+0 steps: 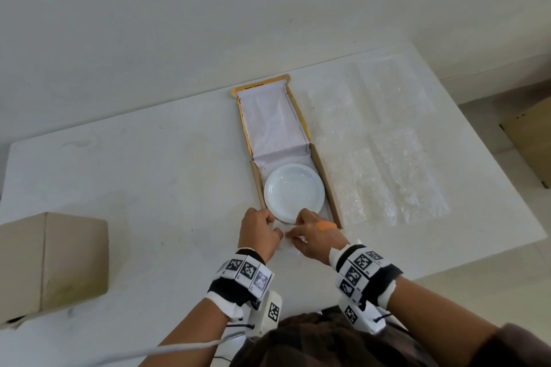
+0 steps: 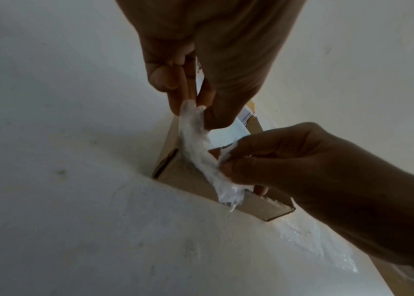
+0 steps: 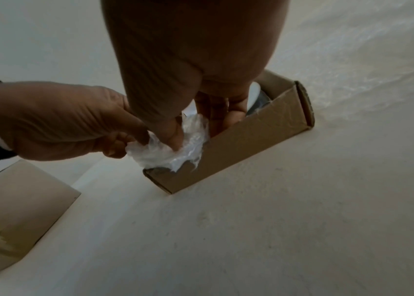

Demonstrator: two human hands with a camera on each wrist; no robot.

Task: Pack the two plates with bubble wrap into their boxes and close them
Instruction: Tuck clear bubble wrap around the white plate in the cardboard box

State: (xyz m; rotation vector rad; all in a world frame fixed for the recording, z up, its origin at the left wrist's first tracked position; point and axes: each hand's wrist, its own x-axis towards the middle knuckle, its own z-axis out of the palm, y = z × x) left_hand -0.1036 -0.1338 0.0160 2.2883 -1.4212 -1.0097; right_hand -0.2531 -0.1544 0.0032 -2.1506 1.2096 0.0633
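Observation:
A white plate [image 1: 293, 191] lies in the near half of an open flat cardboard box [image 1: 327, 185], whose lid [image 1: 271, 119] lies folded back and away from me. Both hands are at the box's near wall [image 3: 238, 148]. My left hand [image 1: 262, 231] and right hand [image 1: 313, 232] each pinch a bunched edge of clear bubble wrap [image 2: 200, 156] that comes up from under the plate's near rim. In the right wrist view the bubble wrap [image 3: 173, 150] is crumpled between thumb and fingers of both hands.
More bubble wrap sheets [image 1: 393, 140] are spread on the white table [image 1: 149, 173] to the right of the box. A closed brown cardboard box [image 1: 53, 262] stands at the table's near left. Another brown carton [image 1: 533, 140] sits beyond the right edge.

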